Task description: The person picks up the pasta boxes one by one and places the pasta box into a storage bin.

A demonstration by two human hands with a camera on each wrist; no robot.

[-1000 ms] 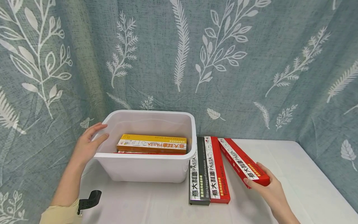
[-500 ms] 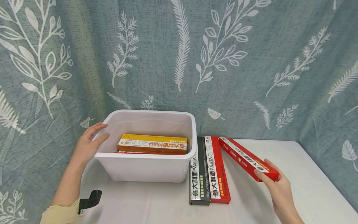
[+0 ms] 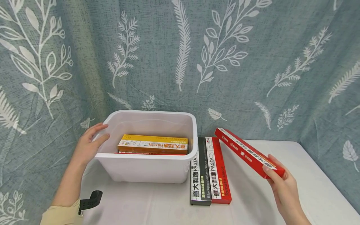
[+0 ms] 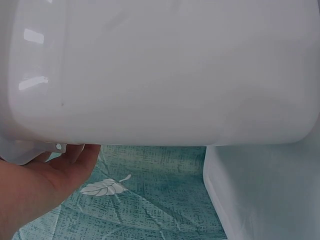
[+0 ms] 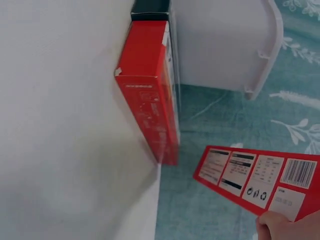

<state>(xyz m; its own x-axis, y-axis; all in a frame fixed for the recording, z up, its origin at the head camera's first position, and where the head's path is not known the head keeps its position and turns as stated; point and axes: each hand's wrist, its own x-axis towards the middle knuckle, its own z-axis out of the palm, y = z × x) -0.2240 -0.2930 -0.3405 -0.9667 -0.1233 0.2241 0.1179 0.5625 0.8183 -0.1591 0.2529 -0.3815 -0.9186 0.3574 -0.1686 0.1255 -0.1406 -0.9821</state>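
Note:
My right hand [image 3: 284, 184] grips the near end of a red pasta box [image 3: 247, 150], thumb on the left side. The box is tilted with its far end raised, above the table; the right wrist view shows its printed panel with a barcode [image 5: 299, 172]. My left hand [image 3: 89, 144] holds the left rim of a white plastic bin [image 3: 146, 170]; in the left wrist view its fingers [image 4: 82, 162] tuck under the rim. Inside the bin lies a yellow pasta box [image 3: 153, 144], with a red box edge [image 3: 152, 153] in front of it.
Right of the bin, a black pasta box [image 3: 204, 175] and a red tomato sauce pasta box [image 3: 222, 175] lie side by side on the white tabletop [image 3: 140, 203]. A leaf-patterned blue-green curtain [image 3: 157, 62] hangs behind. A black strap [image 3: 90, 201] sticks out near the left wrist.
My right hand has lifted the red pasta box and carried it slightly right; its far end has risen and it has turned to show its left side. The left hand and bin stay put.

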